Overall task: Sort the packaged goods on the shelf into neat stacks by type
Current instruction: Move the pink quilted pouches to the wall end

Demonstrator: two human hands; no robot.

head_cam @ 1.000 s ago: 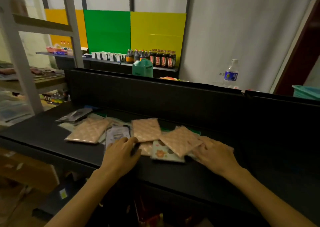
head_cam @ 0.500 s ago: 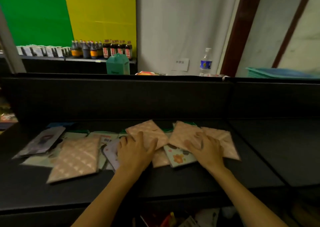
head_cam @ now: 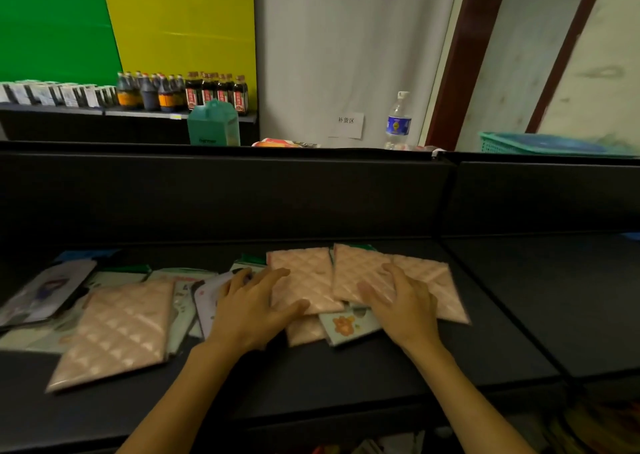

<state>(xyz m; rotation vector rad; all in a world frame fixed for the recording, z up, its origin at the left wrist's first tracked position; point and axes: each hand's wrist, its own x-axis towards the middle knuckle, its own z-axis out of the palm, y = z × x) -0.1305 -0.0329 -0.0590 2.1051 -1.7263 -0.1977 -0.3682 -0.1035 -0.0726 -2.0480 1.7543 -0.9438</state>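
Flat packets lie scattered on a black shelf (head_cam: pixel 311 377). Several are pink and quilted: one at the left (head_cam: pixel 117 332), one in the middle (head_cam: pixel 308 277), two overlapping at the right (head_cam: pixel 360 270) (head_cam: pixel 440 291). A pale packet with an orange flower (head_cam: pixel 346 325) pokes out below them. White and grey packets (head_cam: pixel 45 291) lie further left. My left hand (head_cam: pixel 249 308) rests flat with spread fingers on the middle pink packet's left edge. My right hand (head_cam: pixel 401 304) presses flat on the overlapping pink packets.
A tall black back panel (head_cam: pixel 242 197) rises behind the shelf. A divider (head_cam: pixel 491 301) separates a bare section to the right. Beyond stand sauce bottles (head_cam: pixel 183 91), a teal carton (head_cam: pixel 214 124), a water bottle (head_cam: pixel 398 121) and a teal basket (head_cam: pixel 547 143).
My view has swung right and closer. Both hands have slid forward from the near edge of the pile onto the pink packets, and the right-hand packets now sit squarer.
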